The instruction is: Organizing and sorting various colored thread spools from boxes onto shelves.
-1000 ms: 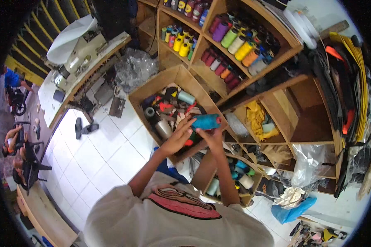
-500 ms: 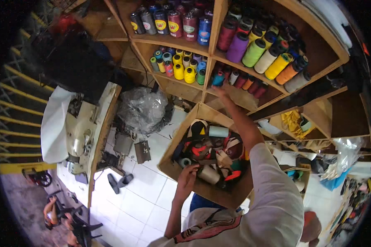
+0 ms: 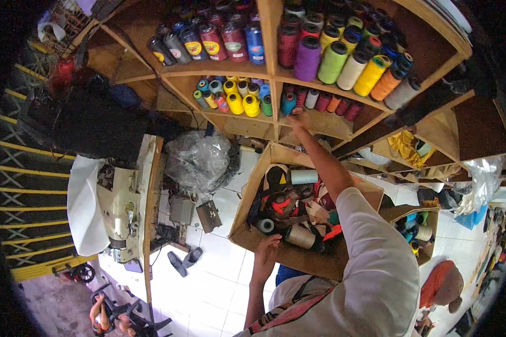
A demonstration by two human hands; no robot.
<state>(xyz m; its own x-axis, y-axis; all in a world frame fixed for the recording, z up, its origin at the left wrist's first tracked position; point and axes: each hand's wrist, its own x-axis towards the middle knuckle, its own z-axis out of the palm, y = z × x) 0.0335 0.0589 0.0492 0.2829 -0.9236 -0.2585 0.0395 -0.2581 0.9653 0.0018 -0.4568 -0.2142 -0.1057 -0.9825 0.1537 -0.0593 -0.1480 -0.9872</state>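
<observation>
Evidently, the teal thread cone stands at the left end of the row in the wooden cubby, its long axis roughly upright. It lies ahead and slightly left of the right hand, much the nearer one, whose arm stretches over the cardboard box. Those fingers seem to meet the cone's lower side; whether they grip it, I cannot tell. The left hand, well apart, has bent fingers at the box's near rim, their hold unclear, beside a beige thread cone.
</observation>
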